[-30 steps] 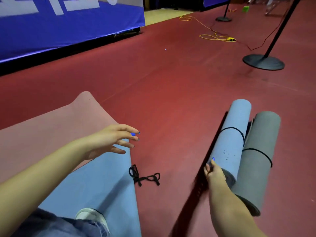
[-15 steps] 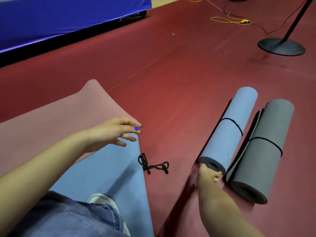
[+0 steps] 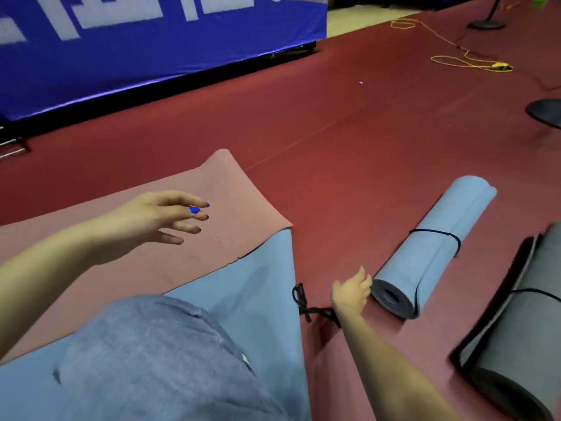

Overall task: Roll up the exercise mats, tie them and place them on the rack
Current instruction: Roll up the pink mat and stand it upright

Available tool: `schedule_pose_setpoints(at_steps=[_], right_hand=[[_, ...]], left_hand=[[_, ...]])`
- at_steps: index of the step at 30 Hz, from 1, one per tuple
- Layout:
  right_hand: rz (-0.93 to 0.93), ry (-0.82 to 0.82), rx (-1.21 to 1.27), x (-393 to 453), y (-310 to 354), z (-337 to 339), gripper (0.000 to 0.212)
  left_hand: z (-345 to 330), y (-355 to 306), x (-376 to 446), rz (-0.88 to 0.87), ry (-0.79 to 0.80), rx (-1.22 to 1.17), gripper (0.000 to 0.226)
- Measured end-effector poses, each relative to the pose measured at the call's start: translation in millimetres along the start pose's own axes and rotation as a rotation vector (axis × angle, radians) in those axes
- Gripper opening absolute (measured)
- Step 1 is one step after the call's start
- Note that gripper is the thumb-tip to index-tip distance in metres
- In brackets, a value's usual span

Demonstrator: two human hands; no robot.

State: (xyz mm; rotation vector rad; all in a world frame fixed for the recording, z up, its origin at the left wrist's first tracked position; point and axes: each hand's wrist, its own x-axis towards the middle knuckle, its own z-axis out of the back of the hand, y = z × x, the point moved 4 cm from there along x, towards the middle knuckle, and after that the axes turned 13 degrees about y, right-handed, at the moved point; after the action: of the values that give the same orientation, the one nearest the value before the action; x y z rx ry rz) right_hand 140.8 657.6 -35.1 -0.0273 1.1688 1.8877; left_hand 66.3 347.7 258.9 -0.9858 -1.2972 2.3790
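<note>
Your left hand [image 3: 145, 221] hovers over the flat pink foam mat [image 3: 212, 189], its grip loose, fingers spread and holding nothing. Your right hand [image 3: 350, 294] sits at the near end of the rolled light-blue foam mat [image 3: 434, 247], fingers relaxed and just touching its rim. That roll lies on the red floor [image 3: 349, 132], tied with a black cord. A loose black cord [image 3: 306, 305] lies beside the flat blue mat [image 3: 264, 287]. A rolled grey mat [image 3: 522, 323] lies further right.
</note>
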Motion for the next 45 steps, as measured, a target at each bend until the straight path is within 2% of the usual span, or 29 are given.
schedule_pose_setpoints(at_steps=[4,6,7,10,11,13,17,20,25,29,31,33,36,40,42,45], right_hand=[[0.188,0.175,-0.025,-11,77,-42,0.069],[0.274,0.271,-0.026,-22,110,-65,0.066],[0.322,0.322,-0.053,-29,126,-75,0.062],[0.472,0.425,-0.163,-52,171,-106,0.051],[0.514,0.457,-0.196,-61,184,-117,0.049],[0.572,0.558,-0.232,-78,206,-138,0.045],[0.633,0.784,-0.265,-104,231,-182,0.036],[0.651,0.869,-0.284,-115,237,-206,0.032],[0.492,0.951,-0.213,-106,225,-232,0.028],[0.25,0.912,-0.082,-73,197,-249,0.022],[0.142,0.891,-0.001,-54,180,-257,0.026],[0.021,0.882,0.093,-37,166,-263,0.026],[-0.158,0.856,0.232,-16,147,-269,0.018],[-0.404,0.837,0.502,8,124,-273,0.029],[-0.486,0.782,0.664,23,114,-274,0.017],[-0.512,0.708,0.818,43,107,-273,0.036]], left_hand=[[40,45,-46,0.067,-0.101,-0.031,0.096],[54,76,-63,0.096,-0.155,-0.076,0.102],[59,92,-70,0.114,-0.179,-0.111,0.091],[65,135,-84,0.179,-0.239,-0.199,0.026],[69,148,-86,0.222,-0.242,-0.168,0.015],[73,160,-87,0.277,-0.225,-0.073,0.015],[76,156,-86,0.222,-0.17,-0.011,0.015],[80,155,-86,0.191,-0.171,0.042,0.016],[93,161,-88,0.141,-0.195,0.053,0.015],[96,167,-77,0.118,-0.164,0.057,0.014],[97,173,-70,0.121,-0.139,-0.002,0.014],[100,183,-64,0.168,-0.134,-0.093,0.014],[107,202,-62,0.265,-0.152,-0.086,0.014],[117,226,-65,0.335,-0.191,-0.215,0.014],[123,237,-66,0.383,-0.224,-0.245,0.012],[125,248,-61,0.438,-0.215,-0.237,0.012]])
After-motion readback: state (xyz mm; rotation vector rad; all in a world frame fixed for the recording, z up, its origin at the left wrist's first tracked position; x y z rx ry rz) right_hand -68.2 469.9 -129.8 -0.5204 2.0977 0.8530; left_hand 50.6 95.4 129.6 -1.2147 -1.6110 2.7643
